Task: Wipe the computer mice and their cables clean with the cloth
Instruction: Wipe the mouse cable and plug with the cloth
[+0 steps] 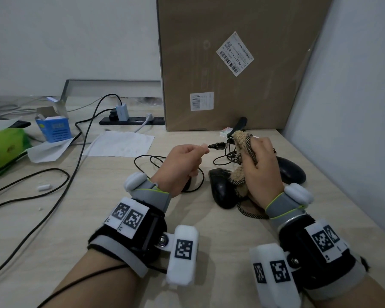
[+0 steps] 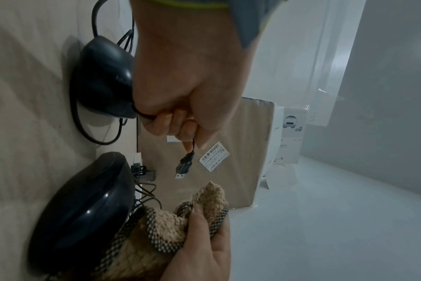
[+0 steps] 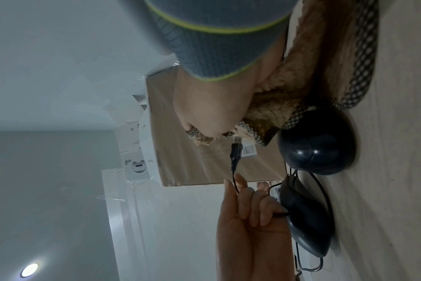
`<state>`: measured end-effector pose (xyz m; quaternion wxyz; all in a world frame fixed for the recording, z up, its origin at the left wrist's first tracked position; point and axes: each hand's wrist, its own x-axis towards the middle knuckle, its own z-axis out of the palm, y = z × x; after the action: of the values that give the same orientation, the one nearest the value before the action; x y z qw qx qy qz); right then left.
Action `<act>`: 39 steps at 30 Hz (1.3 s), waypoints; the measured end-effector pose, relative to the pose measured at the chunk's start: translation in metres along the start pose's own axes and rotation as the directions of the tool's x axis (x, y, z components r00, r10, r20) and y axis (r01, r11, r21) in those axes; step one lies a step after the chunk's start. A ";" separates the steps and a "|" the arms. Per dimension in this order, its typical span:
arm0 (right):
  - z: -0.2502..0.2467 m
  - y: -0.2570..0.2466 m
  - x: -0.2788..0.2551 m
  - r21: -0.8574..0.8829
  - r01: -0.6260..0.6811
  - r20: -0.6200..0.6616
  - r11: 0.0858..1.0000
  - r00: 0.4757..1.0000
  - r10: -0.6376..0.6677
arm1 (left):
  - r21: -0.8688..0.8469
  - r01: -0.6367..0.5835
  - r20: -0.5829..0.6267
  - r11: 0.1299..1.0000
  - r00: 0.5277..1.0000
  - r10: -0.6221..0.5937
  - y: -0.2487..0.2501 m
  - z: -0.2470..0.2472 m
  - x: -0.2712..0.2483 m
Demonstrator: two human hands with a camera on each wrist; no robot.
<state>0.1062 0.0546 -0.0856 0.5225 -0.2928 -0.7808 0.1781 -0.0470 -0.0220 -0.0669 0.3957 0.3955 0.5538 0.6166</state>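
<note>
Mid-task, judged: cable end being presented for wiping. Cable (image 1: 206, 146) is pinched just behind the plug (image 1: 218, 145) by the left hand (image 1: 182, 165); cloth (image 1: 242, 141) is gripped by the right hand (image 1: 262, 167), close beside the plug. Two mice (image 1: 220, 187) rest on the desk (image 1: 98, 218) below; cleanliness cannot be told.

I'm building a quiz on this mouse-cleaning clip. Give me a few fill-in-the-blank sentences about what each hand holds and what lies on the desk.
1. The left hand pinches a mouse cable just behind its ____ plug.
2. The right hand grips a tan ____ with checkered trim.
3. The number of black mice on the desk is ____.
4. Behind the hands stands a large ____ box.

Missing words: USB; cloth; two; cardboard
</note>
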 end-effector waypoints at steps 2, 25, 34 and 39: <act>0.001 0.001 0.000 -0.011 0.019 0.019 1.000 1.000 -0.019 | 0.007 -0.005 -0.026 1.000 1.000 0.005 -0.001 0.000 0.000; 0.004 0.003 -0.004 -0.142 0.083 0.176 0.986 0.983 -0.057 | -0.161 0.207 -0.050 0.965 0.975 -0.217 -0.003 -0.006 0.008; 0.004 0.001 -0.004 -0.187 0.103 0.227 0.977 0.972 -0.059 | -0.077 0.228 -0.052 0.971 0.971 -0.233 -0.002 -0.004 0.006; 0.004 0.001 -0.005 -0.255 0.144 0.285 0.956 0.956 -0.068 | 0.039 0.143 -0.044 0.989 0.989 -0.142 -0.002 0.000 0.001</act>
<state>0.1041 0.0523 -0.0908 0.3734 -0.2920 -0.8769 0.0791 -0.0469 -0.0210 -0.0685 0.4188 0.3505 0.6017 0.5829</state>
